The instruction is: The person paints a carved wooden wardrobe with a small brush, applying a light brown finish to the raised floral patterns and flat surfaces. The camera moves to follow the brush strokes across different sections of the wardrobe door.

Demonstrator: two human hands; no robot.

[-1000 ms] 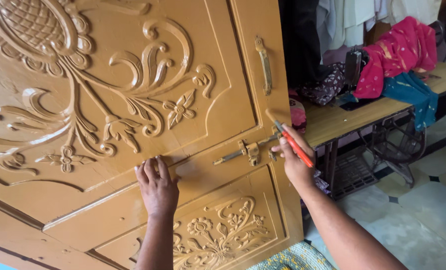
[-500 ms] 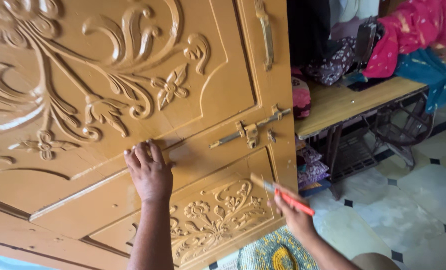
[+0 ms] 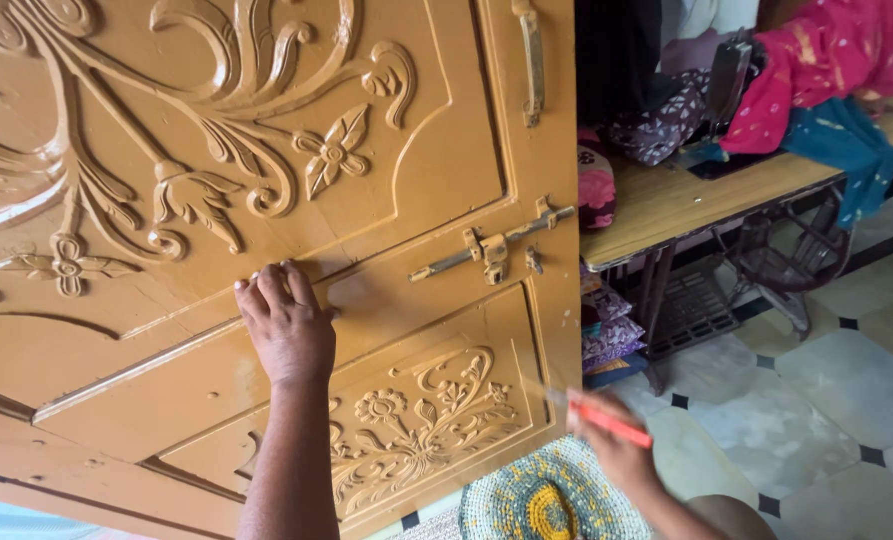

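A person's left hand lies flat, fingers together, against a carved wooden door, palm pressed to the plain rail just left of the sliding bolt latch. The right hand, blurred, is clamped on a paintbrush with an orange-red handle, held just off the door's lower right corner, below and right of the latch; whether the bristles touch the wood cannot be told.

The door is coated all over in glossy mustard-yellow paint, latch and hardware included. Raised scrolls, leaves and small flowers fill the large panel above and left of the latch; a smaller panel with a floral spray sits directly below it. A vertical pull handle, painted the same colour, stands well above the latch near the door's edge.

Below the latch, past the door's bottom edge, lies a round woven mat in yellow and green. To the right of the latch stands a treadle sewing table heaped with pink cloth and teal cloth, on a pale tiled floor with small dark insets.
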